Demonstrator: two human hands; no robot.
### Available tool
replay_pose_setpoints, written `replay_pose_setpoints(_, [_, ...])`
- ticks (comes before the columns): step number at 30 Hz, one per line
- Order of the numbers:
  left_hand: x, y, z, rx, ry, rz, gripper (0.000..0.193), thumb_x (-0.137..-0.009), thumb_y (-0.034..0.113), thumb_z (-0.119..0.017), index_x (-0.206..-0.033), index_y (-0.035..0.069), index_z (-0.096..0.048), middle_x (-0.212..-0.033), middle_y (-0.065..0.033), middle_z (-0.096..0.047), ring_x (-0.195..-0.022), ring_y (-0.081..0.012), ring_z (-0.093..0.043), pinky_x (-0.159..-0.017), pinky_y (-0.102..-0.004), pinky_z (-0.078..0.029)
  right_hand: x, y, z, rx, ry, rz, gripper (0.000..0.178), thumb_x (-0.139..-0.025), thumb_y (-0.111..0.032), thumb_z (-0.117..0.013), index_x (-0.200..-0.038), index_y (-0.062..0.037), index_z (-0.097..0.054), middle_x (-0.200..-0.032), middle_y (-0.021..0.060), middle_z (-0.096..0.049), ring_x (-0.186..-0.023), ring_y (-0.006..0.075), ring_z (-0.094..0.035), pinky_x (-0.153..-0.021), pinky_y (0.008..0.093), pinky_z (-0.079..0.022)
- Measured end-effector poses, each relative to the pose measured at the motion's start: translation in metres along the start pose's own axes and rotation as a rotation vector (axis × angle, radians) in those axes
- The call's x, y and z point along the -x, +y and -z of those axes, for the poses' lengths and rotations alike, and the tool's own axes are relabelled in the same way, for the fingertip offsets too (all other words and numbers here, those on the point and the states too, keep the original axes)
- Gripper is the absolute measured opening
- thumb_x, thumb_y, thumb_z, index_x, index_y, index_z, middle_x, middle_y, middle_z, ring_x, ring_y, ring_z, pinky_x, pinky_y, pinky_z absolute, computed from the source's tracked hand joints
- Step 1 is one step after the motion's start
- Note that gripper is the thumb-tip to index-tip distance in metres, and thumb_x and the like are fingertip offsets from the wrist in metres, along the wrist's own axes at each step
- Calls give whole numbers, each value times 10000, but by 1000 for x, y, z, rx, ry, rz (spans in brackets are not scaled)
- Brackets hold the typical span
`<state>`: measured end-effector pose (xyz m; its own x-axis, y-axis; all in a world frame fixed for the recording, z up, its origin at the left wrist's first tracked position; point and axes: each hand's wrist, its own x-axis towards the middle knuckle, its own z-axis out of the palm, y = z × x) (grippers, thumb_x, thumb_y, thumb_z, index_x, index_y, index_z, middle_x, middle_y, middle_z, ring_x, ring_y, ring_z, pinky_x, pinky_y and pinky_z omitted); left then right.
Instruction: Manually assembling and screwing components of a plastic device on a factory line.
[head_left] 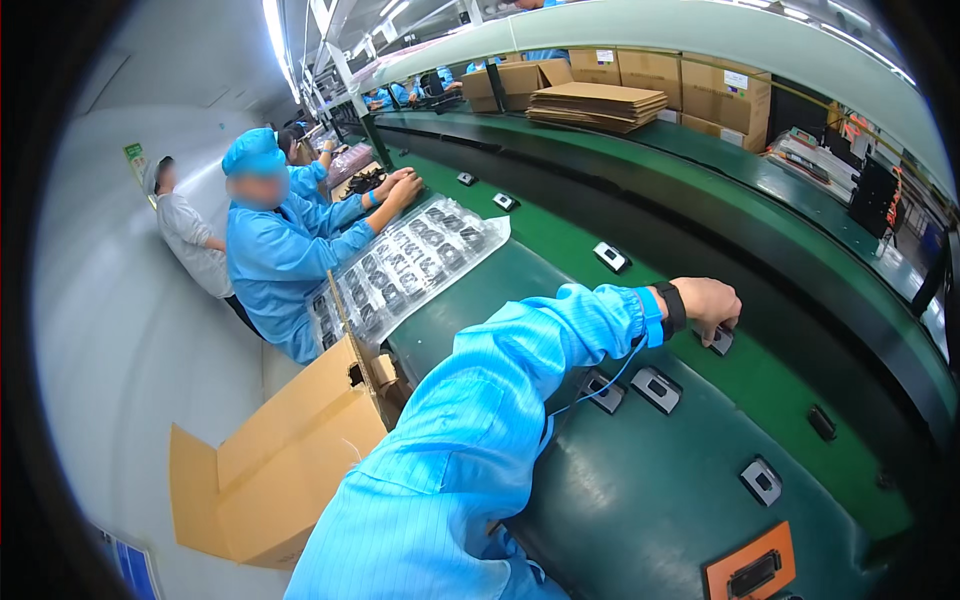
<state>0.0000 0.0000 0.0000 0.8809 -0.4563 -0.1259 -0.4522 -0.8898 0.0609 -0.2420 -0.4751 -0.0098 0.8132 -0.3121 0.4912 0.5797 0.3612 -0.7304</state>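
On the surface (600, 490), right of centre to lower right, I count three grey-and-black pieces (657, 389); on the green belt (560, 225), three more toward upper centre, another at my one visible hand (708, 303); one orange plate (722, 570), lower right.

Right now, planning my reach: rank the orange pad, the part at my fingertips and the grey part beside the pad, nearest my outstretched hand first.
1. Fingertip part, at your hand
2. Grey part, lower right
3. Orange pad, bottom right

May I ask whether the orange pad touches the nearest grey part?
Apart; the head view shows green tabletop between the orange pad and grey part.
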Motion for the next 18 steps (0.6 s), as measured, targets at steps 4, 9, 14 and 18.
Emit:
replay_pose_setpoints(4, [31,1,-11,163,-27,-16,413,-692,211,-878,-1044,42,-742,-891,-142,-753,-888,-361,-720,-782,-447,-563,18,6,-11,-43,107,-72,162,-1042,-203,-553,-925,-141,-458,-638,19,-396,-500,135,-395,-456,285,-378])
replay_pose_setpoints(9, [23,36,0,100,112,-396,288,-783,232,-831,-971,37,-731,-872,-184,-716,-852,-387,-702,-747,-472,-556,41,17,62,-612,-50,-231,123,-1043,-140,-465,-1019,-24,-499,-641,-11,-322,-500,87,-323,-424,225,-346])
replay_pose_setpoints(14, [68,156,31,197,174,-605,179,-771,143,-800,-841,25,-686,-847,-126,-717,-806,-309,-716,-753,-412,-577,14,9,-15,-67,124,29,182,-1030,-123,-450,-892,-104,-333,-603,20,-397,-430,105,-373,-408,267,-364])
replay_pose_setpoints(18, [45,276,1,132,261,-1093,101,-712,97,-724,-745,30,-656,-830,-92,-719,-862,-241,-735,-914,-381,-601,14,-31,11,7,97,80,180,-1025,-129,-445,-885,-97,-335,-614,34,-417,-442,119,-416,-417,269,-400])
